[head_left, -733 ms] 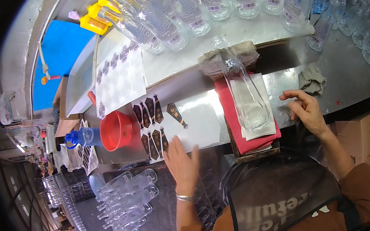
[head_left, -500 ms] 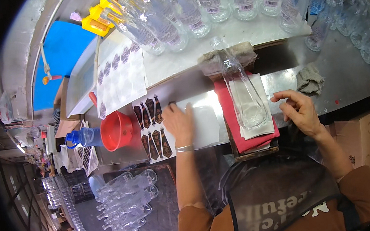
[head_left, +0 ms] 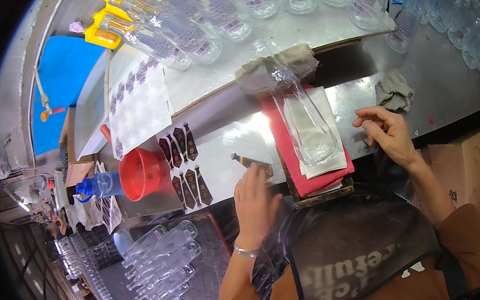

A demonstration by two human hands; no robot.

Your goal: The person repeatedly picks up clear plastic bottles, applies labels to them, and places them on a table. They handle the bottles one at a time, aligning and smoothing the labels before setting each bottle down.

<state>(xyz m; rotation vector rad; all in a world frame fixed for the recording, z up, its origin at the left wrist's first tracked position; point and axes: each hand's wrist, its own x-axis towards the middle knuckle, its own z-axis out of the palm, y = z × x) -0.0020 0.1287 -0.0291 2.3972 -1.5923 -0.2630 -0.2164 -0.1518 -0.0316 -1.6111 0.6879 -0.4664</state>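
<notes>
So, left hand [head_left: 256,205] is open, thumb well apart from the fingers, a bit blurred, with its fingertips right at the wide end of a loose dark tie-shaped label [head_left: 252,164]. Can't tell if they're touching it or just over it. That label sits tilted on a pale surface, between two rows of similar labels [head_left: 182,144] on the left and the padded stand on the right.

Clear glass bottle [head_left: 319,149] is lying on the stand, base toward the person, on a white cloth [head_left: 327,106] over a red cloth [head_left: 316,186], neck up across a rolled grey-brown cloth [head_left: 300,61].

Right hand [head_left: 391,137] is loosely curled, nothing visible in it, right of the bottle and near a crumpled grey rag [head_left: 393,93]. Red tub [head_left: 142,175] sits just left of the label rows.
</notes>
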